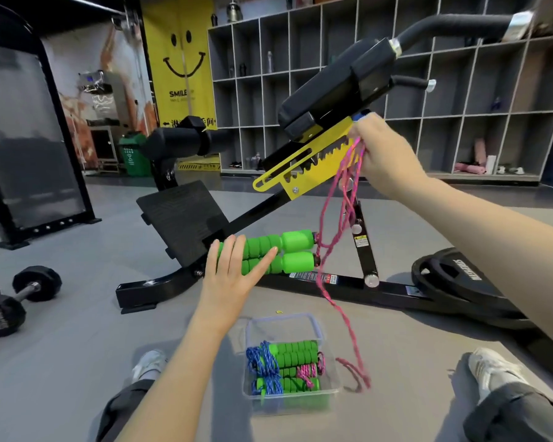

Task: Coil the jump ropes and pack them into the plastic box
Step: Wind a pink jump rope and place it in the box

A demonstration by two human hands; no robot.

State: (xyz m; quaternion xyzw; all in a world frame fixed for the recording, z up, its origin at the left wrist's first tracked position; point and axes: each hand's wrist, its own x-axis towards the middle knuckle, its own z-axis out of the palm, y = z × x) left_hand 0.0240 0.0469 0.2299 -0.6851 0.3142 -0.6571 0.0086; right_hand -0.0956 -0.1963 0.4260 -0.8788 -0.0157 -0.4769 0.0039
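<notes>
Step in hand: coiling, as I judged it; the pink cord (336, 237) was gathered into loops but not yet packed.
Left hand (233, 269): low and forward, thumb and fingers clasped round the two green handles (296, 250), which lay side by side.
Right hand (383, 154): raised, well apart from the left, fingers pinched on several loops of the cord.
Cord's path: from the handle ends up to the right hand, with a loose tail hanging to the floor (77, 362) just beside the plastic box (318, 327).
Plastic box: on the floor between the legs, open, with coiled ropes (288, 365) inside.
Next move: likely draw in the trailing tail, wind the loops round the handles, then lower the bundle into the box.
</notes>
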